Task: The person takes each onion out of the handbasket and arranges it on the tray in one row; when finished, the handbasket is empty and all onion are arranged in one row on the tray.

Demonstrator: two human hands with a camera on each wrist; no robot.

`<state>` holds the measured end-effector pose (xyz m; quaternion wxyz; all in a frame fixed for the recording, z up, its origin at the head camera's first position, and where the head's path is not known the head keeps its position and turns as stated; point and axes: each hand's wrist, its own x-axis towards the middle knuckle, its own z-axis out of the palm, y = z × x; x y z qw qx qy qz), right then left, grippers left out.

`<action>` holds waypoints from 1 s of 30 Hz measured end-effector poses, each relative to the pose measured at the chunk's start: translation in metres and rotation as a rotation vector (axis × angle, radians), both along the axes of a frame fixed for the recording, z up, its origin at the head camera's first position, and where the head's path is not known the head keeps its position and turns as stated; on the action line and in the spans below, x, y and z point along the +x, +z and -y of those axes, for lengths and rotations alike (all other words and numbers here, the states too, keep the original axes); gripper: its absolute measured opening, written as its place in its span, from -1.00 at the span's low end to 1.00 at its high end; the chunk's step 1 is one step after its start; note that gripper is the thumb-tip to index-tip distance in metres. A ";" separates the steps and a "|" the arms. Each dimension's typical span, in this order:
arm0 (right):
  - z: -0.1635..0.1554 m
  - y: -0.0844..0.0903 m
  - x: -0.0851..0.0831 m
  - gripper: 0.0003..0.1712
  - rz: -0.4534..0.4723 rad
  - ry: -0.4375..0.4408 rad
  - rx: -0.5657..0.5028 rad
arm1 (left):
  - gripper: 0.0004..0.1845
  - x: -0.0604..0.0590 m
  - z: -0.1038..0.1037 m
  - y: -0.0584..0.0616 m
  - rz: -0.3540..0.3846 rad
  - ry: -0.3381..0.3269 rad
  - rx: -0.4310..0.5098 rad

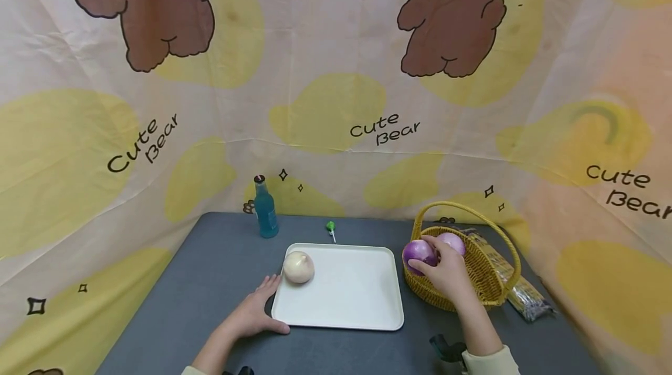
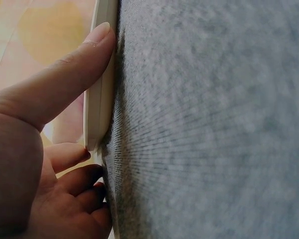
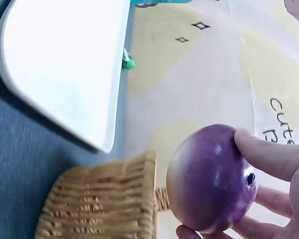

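Note:
My right hand (image 1: 450, 270) grips a glossy purple onion (image 3: 209, 179) between thumb and fingers, over the left side of the yellow wicker basket (image 1: 485, 276). A second, paler purple onion (image 1: 454, 241) shows in the basket just behind this hand. On the white tray (image 1: 349, 287), near its left edge, sits a white onion (image 1: 298, 267). My left hand (image 1: 253, 312) lies at the tray's front left corner, fingers along the left side and thumb by the front edge. In the left wrist view the thumb (image 2: 70, 69) touches the tray's side.
A blue bottle (image 1: 266, 214) stands at the table's back left. Behind the tray lies a green lollipop (image 1: 331, 228). A long clear-wrapped packet (image 1: 520, 290) lies right of the basket, whose tall handle (image 1: 511, 246) arches over it. A bear-print cloth (image 1: 315, 42) hangs behind.

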<state>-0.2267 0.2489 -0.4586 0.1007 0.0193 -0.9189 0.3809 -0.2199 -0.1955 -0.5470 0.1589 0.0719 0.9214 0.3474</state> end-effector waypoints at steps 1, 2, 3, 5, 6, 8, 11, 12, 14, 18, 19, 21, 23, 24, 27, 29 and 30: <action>0.003 0.000 -0.001 -0.19 -0.007 0.008 -0.003 | 0.37 0.000 0.000 0.000 -0.003 0.000 -0.002; 0.005 0.000 -0.001 -0.19 -0.008 0.012 -0.006 | 0.37 0.000 0.000 0.000 -0.005 0.000 -0.003; 0.007 -0.001 -0.002 -0.20 -0.013 0.016 -0.005 | 0.37 0.000 0.000 0.000 -0.008 0.000 -0.005; 0.012 -0.002 -0.003 -0.21 -0.019 0.022 -0.004 | 0.37 0.000 -0.001 0.001 -0.010 0.000 -0.008; 0.014 -0.003 -0.003 -0.21 -0.024 0.026 -0.006 | 0.37 0.000 -0.001 0.001 -0.011 0.000 -0.010; 0.018 -0.004 -0.004 -0.23 -0.039 0.033 -0.004 | 0.37 0.000 -0.001 0.001 -0.009 0.002 -0.011; 0.025 -0.005 -0.006 -0.24 -0.056 0.039 -0.019 | 0.37 0.001 -0.001 0.001 -0.008 0.004 -0.013; 0.027 -0.006 -0.006 -0.24 -0.062 0.040 -0.026 | 0.37 0.001 -0.001 0.001 -0.010 0.004 -0.013; 0.031 -0.005 -0.006 -0.25 -0.057 0.036 -0.041 | 0.36 0.000 -0.001 0.000 -0.014 0.004 -0.015; 0.040 -0.005 -0.008 -0.24 -0.032 0.029 -0.060 | 0.36 0.000 -0.001 0.000 -0.024 -0.001 -0.012; 0.041 -0.006 -0.009 -0.23 -0.028 0.028 -0.064 | 0.36 0.000 0.000 -0.001 -0.023 -0.003 -0.009; 0.045 -0.007 -0.010 -0.23 -0.027 0.034 -0.075 | 0.36 0.000 0.000 -0.001 -0.018 -0.004 -0.002; 0.048 -0.008 -0.011 -0.23 -0.037 0.044 -0.082 | 0.36 -0.001 0.000 -0.002 -0.010 0.000 0.002; 0.050 -0.008 -0.012 -0.24 -0.042 0.047 -0.086 | 0.36 -0.001 0.000 -0.002 -0.007 0.001 0.002; 0.056 -0.008 -0.013 -0.25 -0.056 0.055 -0.093 | 0.36 -0.002 0.000 -0.003 -0.004 0.002 0.001; 0.060 -0.008 -0.013 -0.25 -0.058 0.053 -0.097 | 0.37 -0.002 0.000 -0.004 -0.009 0.000 -0.003; 0.063 -0.008 -0.013 -0.25 -0.059 0.053 -0.099 | 0.37 -0.003 0.000 -0.004 -0.010 0.000 -0.005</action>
